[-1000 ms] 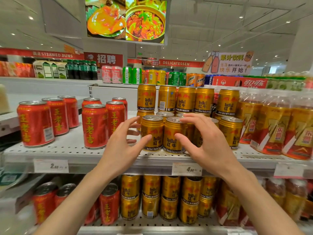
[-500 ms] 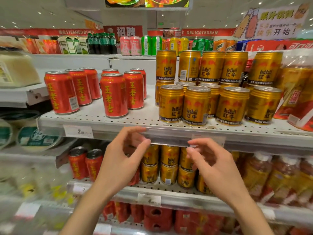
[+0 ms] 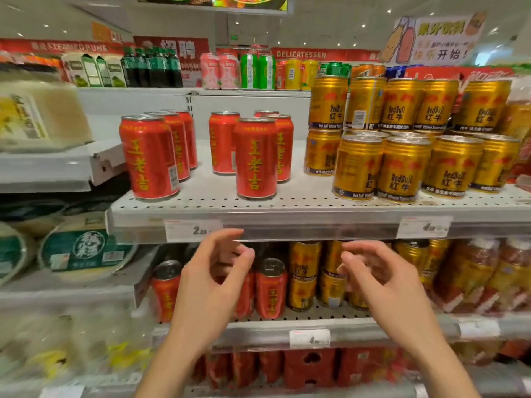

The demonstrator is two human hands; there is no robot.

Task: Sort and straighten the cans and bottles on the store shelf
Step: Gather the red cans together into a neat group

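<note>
Several tall red cans (image 3: pixel 255 158) stand in two loose groups on the white upper shelf (image 3: pixel 287 208), with another red can (image 3: pixel 148 158) at the front left. To their right, gold Red Bull cans (image 3: pixel 402 168) sit stacked two high. My left hand (image 3: pixel 212 285) and my right hand (image 3: pixel 385 282) hover in front of the lower shelf (image 3: pixel 287 326), both empty with fingers curled and apart. Behind them stand more red cans (image 3: pixel 270 288) and gold cans (image 3: pixel 304 274), partly hidden by my hands.
Bottled drinks in orange wrap (image 3: pixel 485 277) fill the right of the lower shelf. Round green-lidded tubs (image 3: pixel 86 248) and a pale box (image 3: pixel 40 116) sit on the left shelving. Price tags (image 3: pixel 192 229) line the shelf edges. Mixed cans (image 3: pixel 255 71) stand on the far shelf.
My hands have dropped from the gold cans on the upper shelf to the front of the lower shelf, and the view has tilted down and closer.
</note>
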